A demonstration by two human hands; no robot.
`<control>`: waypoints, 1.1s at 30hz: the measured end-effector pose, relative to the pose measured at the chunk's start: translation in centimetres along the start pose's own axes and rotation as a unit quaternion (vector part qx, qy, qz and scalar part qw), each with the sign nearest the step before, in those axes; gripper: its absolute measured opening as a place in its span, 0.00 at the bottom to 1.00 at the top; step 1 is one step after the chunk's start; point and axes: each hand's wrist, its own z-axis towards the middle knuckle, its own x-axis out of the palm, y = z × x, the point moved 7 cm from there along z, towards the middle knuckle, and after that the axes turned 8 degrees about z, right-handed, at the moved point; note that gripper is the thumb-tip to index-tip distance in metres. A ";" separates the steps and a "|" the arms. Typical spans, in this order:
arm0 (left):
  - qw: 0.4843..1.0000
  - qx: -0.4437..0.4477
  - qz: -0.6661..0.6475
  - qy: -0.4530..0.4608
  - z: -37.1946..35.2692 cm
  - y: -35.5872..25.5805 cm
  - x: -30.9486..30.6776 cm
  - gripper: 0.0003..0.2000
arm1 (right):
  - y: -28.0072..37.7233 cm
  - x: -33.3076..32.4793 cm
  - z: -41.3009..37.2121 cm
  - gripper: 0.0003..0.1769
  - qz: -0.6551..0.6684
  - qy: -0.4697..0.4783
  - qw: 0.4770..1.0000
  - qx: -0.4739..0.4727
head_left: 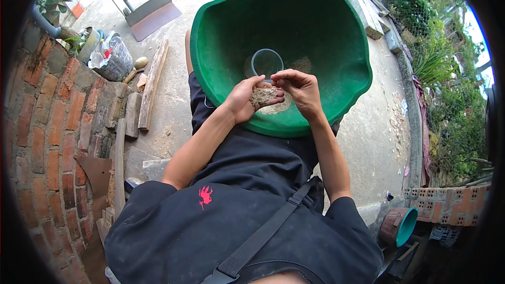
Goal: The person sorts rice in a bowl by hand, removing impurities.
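Observation:
My left hand (241, 101) is palm up and cupped over the near side of a large green tub (215, 42). In its palm lies a small heap of pale, husk-like grain (262, 95). Just to the right, my right hand (301, 90) has thumb and fingertips pinched together above the left fingers; whatever is between them is too small to make out. Behind both hands a clear round container (253, 63) stands inside the tub, its lower part partly hidden. Loose grain (281, 107) is spread on the tub's floor below my hands, with another patch farther back.
The tub rests between my legs on a concrete floor (363, 147). At left are a brick wall (55, 126), wooden planks (153, 85) and a bucket of rubbish (114, 58). A hand truck (150, 18) stands ahead. Plants (431, 63) and a teal-rimmed pot (406, 227) are at right.

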 end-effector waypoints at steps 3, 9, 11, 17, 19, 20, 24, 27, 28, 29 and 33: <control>1.000 0.002 -0.001 0.002 0.1 0.1 -0.1 0.20 | -0.2 0.1 0.2 0.07 -0.020 0.001 1.000 0.008; 1.000 -0.001 0.003 -0.001 0.1 0.0 -0.2 0.20 | -0.6 0.0 0.7 0.05 0.047 0.022 0.999 -0.005; 1.000 0.000 0.007 -0.009 0.0 -0.1 0.0 0.21 | -0.3 0.0 1.0 0.06 0.009 -0.009 0.999 -0.038; 1.000 0.010 -0.002 -0.022 0.2 0.0 -0.2 0.21 | -0.6 -0.6 1.3 0.05 -0.208 -0.132 0.968 -0.052; 1.000 0.010 -0.009 -0.014 0.2 0.0 0.0 0.22 | 0.0 -0.3 0.6 0.05 -0.213 -0.143 0.964 -0.071; 1.000 0.010 -0.009 -0.015 0.0 -0.2 0.1 0.22 | 0.4 0.1 0.2 0.05 -0.219 -0.125 0.967 -0.048; 1.000 0.003 -0.001 -0.018 -0.3 -0.2 0.2 0.24 | 0.2 0.7 -0.4 0.09 -0.252 -0.001 0.959 -0.127; 1.000 0.006 0.003 -0.019 0.0 0.0 -0.4 0.25 | 1.8 1.6 -0.8 0.13 -0.348 0.015 0.924 -0.155; 1.000 0.011 0.014 -0.017 -0.1 -0.4 -0.3 0.25 | 2.5 2.2 -1.0 0.14 -0.459 0.024 0.864 -0.207; 1.000 0.013 0.013 -0.018 -0.1 -0.6 -0.3 0.25 | 2.7 2.2 -1.2 0.14 -0.458 0.026 0.864 -0.208; 1.000 0.002 0.016 0.018 -0.1 -0.1 0.5 0.25 | 2.0 2.1 -2.4 0.17 -0.493 0.054 0.853 -0.162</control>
